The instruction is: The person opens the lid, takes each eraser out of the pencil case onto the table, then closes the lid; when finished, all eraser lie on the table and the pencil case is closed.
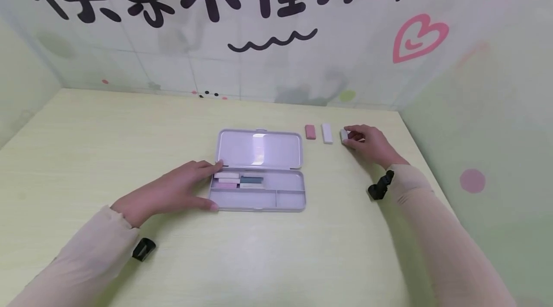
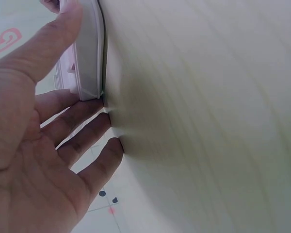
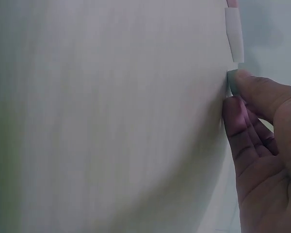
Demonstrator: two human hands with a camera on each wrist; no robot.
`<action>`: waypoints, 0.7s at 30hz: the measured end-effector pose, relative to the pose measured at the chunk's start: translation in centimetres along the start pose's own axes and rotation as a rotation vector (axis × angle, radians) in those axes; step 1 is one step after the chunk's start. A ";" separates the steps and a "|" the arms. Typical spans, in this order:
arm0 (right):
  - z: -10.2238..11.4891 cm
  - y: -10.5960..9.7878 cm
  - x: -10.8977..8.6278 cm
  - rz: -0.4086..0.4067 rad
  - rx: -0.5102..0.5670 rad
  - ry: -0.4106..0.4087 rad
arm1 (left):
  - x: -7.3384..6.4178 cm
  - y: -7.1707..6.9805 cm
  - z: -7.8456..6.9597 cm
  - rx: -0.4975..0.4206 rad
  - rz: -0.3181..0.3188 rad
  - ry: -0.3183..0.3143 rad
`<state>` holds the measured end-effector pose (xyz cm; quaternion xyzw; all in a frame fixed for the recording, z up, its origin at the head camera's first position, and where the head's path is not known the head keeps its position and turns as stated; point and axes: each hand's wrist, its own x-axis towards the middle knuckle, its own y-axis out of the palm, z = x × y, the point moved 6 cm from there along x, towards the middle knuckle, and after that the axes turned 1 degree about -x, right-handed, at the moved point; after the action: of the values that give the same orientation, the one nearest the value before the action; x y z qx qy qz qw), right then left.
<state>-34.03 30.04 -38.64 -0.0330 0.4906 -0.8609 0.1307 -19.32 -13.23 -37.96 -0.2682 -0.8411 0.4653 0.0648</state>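
Observation:
A lavender pencil case [image 1: 248, 200] lies on the table with its lid [image 1: 259, 151] flipped back. My left hand [image 1: 179, 192] spans the case's left end, thumb at the front corner and forefinger by the hinge. Its fingers look fairly straight in the left wrist view. Several small blocks, white, pink and grey-blue, sit in the case's back compartment. At the right, my right hand [image 1: 369, 144] pinches a small pale eraser [image 1: 343, 135] between thumb and fingers. That eraser looks greenish in the right wrist view and appears to rest on the table.
Left of the pinched eraser, a white eraser [image 1: 327, 133] and a pink eraser [image 1: 310, 132] stand apart in a row. Behind the table rises a printed wall [image 1: 207, 67], and another wall [image 1: 484, 144] borders the right side.

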 end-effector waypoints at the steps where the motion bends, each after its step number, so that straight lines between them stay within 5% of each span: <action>1: -0.1 0.1 0.1 0.003 0.001 0.003 | 0.0 0.0 0.0 0.000 0.000 0.001; 21: -0.6 0.3 0.5 0.040 0.012 0.017 | -0.1 0.0 0.1 -0.006 0.007 -0.005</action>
<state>-34.59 30.30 -39.26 -0.0153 0.4869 -0.8614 0.1439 -19.22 -13.36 -38.05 -0.2702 -0.8416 0.4637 0.0602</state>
